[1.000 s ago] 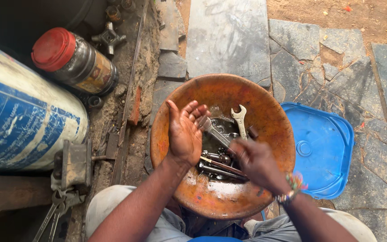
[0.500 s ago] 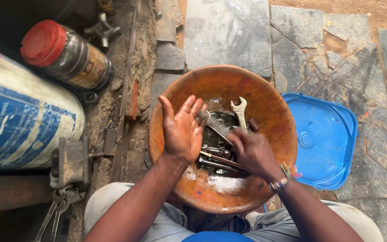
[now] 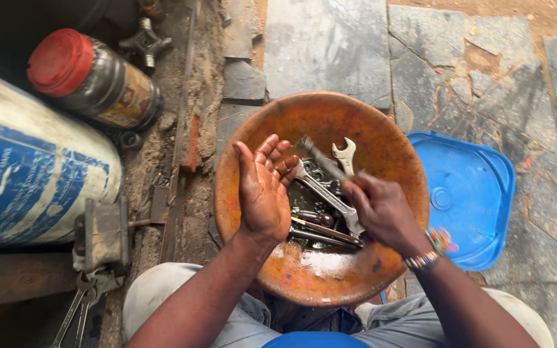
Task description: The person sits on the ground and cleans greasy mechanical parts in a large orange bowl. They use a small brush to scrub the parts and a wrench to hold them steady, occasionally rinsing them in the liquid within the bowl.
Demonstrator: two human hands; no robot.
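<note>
I keep my right hand (image 3: pixel 381 209) clenched around the thin metal tool (image 3: pixel 320 158) over the orange bowl (image 3: pixel 278 129) of wrenches (image 3: pixel 327 193) – left hand (image 3: pixel 262 190) spread, holding nothing – and I judge short, controlled strokes safest near those fingers.

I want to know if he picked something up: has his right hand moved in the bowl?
Yes. The right hand has risen from the wrenches and drawn back from the orange bowl far rim, its grip shut on a blurred tool.
</note>
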